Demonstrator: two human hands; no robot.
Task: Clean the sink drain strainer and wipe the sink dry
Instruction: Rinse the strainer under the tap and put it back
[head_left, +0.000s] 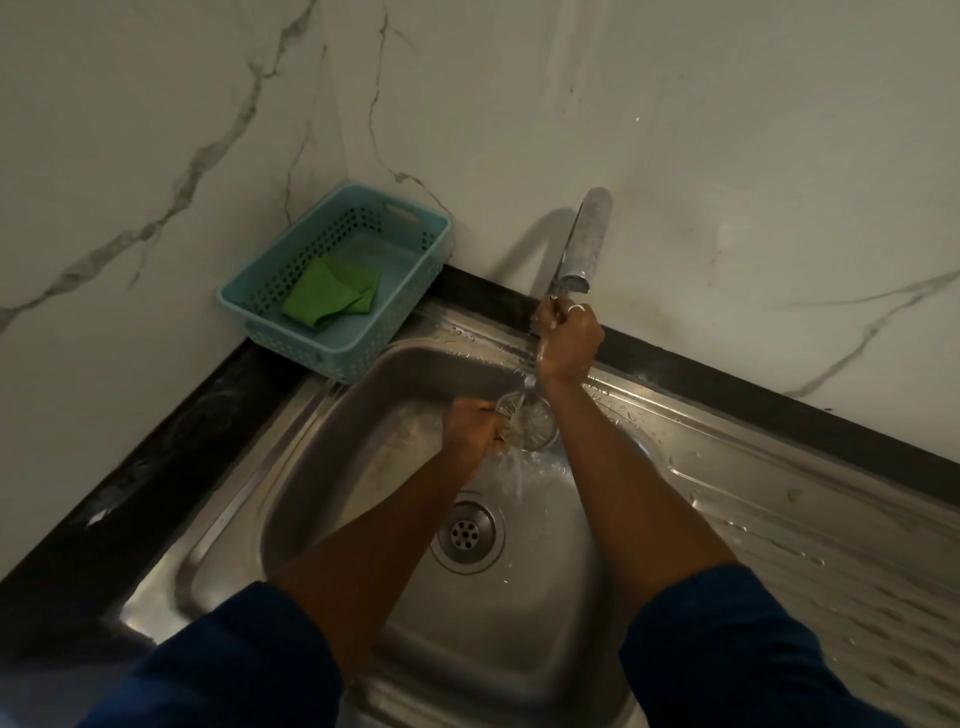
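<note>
In the head view, the left hand (470, 423) pinches the strainer (536, 422) under running water, above the sink (358, 467) drain (470, 532). The right hand (569, 338) curls round the tap (584, 244). Turning the strainer slowly should flush every hole.

Left hand (470, 427), right hand (570, 339), fingers (551, 313) curled.

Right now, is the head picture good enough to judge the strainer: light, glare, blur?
Head view: dim overall; the tap throws a soft shadow on the wall; pale glare on the wet sink rim; the strainer in the left hand is smeared by running water, its detail unreadable; wide-angle bends the counter edges.
</note>
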